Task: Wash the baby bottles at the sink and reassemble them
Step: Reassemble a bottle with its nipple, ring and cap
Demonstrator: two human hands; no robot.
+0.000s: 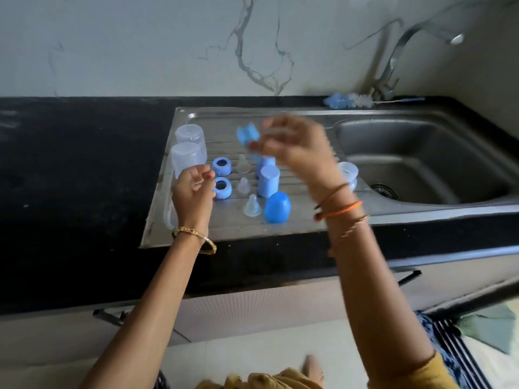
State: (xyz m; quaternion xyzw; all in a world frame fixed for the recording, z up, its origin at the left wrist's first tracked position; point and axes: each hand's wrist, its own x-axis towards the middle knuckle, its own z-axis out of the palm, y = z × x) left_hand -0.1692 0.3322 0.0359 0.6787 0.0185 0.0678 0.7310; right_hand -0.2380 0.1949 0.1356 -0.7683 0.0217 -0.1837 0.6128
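A black stone tabletop runs under a white marble-veined wall, with a stainless steel sink and its ribbed draining board set into it. The right hand, blurred, is raised over the board, and its grip is curled round a small blue plastic piece at its 9 o'clock; what that piece is cannot be told. The left hand hovers at the board's 9 o'clock edge, fingers loosely curled, holding nothing that shows. Just beside it, at its 12 o'clock, stand two clear plastic bottle bodies upside down. At its 3 o'clock lie two blue screw rings, then three clear silicone teats, then two blue cylindrical caps standing upright, with a rounded blue dome cap near the board's front edge. Another clear bottle part sits at the basin's rim, partly hidden by the right wrist. A blue and white bottle brush lies behind the sink, near the base of the steel tap.
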